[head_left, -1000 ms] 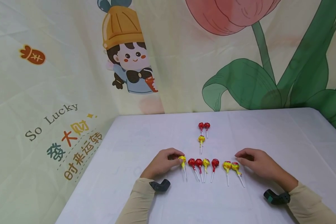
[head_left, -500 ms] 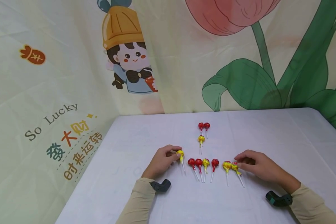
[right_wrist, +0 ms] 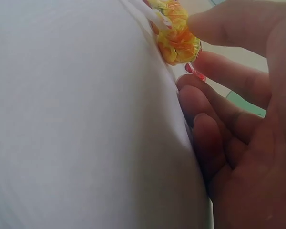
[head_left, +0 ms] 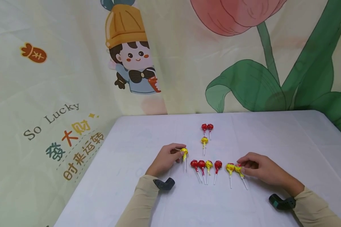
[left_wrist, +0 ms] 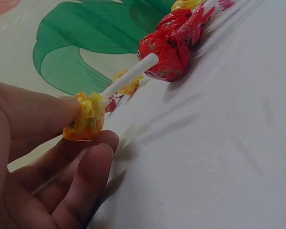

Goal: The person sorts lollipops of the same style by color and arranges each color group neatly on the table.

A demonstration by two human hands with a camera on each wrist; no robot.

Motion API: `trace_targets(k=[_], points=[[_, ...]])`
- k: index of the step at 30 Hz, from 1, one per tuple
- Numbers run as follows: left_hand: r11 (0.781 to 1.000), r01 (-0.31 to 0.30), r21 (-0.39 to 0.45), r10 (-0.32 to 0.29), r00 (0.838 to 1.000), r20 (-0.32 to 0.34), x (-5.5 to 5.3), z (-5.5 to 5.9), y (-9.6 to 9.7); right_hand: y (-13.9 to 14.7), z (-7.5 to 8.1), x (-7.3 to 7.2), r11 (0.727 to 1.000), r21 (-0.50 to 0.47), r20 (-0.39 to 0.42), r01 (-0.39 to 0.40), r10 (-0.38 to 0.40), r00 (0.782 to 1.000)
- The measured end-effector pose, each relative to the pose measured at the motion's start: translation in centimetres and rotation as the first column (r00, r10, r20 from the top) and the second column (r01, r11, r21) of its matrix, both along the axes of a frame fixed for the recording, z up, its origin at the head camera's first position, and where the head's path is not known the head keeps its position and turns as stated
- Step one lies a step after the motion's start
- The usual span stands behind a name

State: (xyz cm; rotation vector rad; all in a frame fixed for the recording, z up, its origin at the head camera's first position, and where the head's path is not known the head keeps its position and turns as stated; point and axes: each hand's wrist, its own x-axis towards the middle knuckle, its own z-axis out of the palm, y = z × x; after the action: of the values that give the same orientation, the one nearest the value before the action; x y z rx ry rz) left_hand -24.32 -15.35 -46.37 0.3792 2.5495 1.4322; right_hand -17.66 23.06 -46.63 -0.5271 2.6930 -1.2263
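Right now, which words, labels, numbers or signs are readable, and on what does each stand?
"So Lucky": backdrop, left side.
"發大财": same backdrop, below.
"时来运转": same backdrop, lowest.
"¥"-like sign: printed pouch on the backdrop.
Lollipop wrappers: print too small or blurred to read.

Clad in plain beige long sleeves (head_left: 140, 198). Fitted with a black, bent left wrist camera (head_left: 164, 184) and a similar right wrist camera (head_left: 282, 202) showing a small green patch (head_left: 275, 203). Bare at left hand (head_left: 164, 160) and right hand (head_left: 264, 168).
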Motion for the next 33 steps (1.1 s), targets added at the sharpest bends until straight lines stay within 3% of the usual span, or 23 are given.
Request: trace_targets(k=[14, 33], points=[[0.999, 0.004, -0.036, -0.004, 1.000, 0.009, -2.3, 0.5, 1.7, 0.4, -0.5, -0.1, 1.000, 0.009, -0.039, -0.029, 0.029, 0.999], [0.996, 0.001, -0.090, 0.002, 0.999, 0.040, -4.2, 1.5, 3.8, 0.6, -0.5, -0.4, 0.999, 0.030, -0.072, -0.038, 0.040, 0.997]])
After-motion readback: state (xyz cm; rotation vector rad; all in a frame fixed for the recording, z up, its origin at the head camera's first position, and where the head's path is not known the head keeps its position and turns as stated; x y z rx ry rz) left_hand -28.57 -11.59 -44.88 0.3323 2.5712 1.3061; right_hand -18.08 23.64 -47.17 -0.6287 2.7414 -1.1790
